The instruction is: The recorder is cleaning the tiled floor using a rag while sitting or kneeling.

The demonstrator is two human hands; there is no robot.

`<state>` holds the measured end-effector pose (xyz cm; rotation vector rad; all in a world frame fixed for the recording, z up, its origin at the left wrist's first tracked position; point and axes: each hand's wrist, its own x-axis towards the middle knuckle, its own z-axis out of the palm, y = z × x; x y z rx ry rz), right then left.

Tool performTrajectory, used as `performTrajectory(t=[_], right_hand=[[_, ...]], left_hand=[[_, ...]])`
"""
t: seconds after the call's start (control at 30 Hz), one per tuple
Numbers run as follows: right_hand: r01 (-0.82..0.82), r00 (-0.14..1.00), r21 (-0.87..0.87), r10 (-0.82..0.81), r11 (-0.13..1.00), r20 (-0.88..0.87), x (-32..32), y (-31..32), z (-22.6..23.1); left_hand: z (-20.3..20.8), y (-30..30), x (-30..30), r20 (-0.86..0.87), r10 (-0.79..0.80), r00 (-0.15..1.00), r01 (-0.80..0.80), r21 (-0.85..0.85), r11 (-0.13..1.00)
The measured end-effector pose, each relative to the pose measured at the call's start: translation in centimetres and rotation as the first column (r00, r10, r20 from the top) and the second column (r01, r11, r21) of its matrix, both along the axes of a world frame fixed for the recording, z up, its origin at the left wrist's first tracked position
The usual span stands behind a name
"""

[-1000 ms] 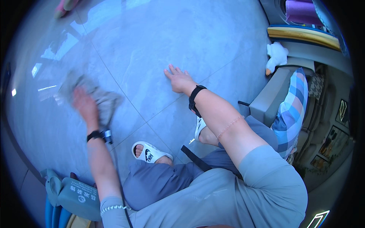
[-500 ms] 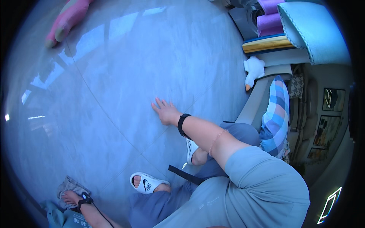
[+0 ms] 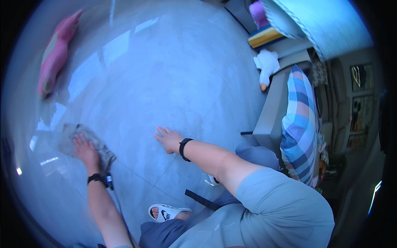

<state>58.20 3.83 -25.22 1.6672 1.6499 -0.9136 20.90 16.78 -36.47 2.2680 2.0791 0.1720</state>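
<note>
A grey cloth (image 3: pixel 94 144) lies crumpled on the shiny grey floor, with my left hand (image 3: pixel 86 151) pressed on top of it, palm down. The left fingers are stretched out along the cloth, a little blurred. My right hand (image 3: pixel 168 140) rests flat on the bare floor at the middle of the view, its fingers spread and nothing in it. Both wrists wear black bands, and a cable runs from the left one along the forearm.
A pink plush toy (image 3: pixel 56 58) lies at the far left. A white plush goose (image 3: pixel 268 65) sits at the right by the grey sofa (image 3: pixel 273 111), which carries a checked pillow (image 3: pixel 300 120). My foot in a white slide sandal (image 3: pixel 165 213) is below my hands.
My left hand has swept the cloth from the lower left corner forward to the middle left. The right hand stays flat on the floor; the view has shifted a little.
</note>
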Motion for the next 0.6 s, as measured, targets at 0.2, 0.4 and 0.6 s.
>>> performTrajectory(t=[0.2,0.4,0.6], right_hand=[[-0.02,0.999,-0.066,0.018,0.998,-0.037,-1.4,1.7,2.1],[0.091,0.981,0.042,-0.082,0.995,-0.176,-0.5,0.1,2.5],[0.252,0.862,0.184,-0.133,0.95,-0.49,-0.5,-3.0,-0.5]], left_hand=[[3.2,-5.4,16.2,0.086,-0.143,0.986,0.146,-0.031,0.989],[3.8,-11.2,20.9,0.218,-0.258,0.941,0.287,-0.113,0.951],[3.5,-13.8,21.1,0.551,-0.107,0.828,0.212,-0.131,0.968]])
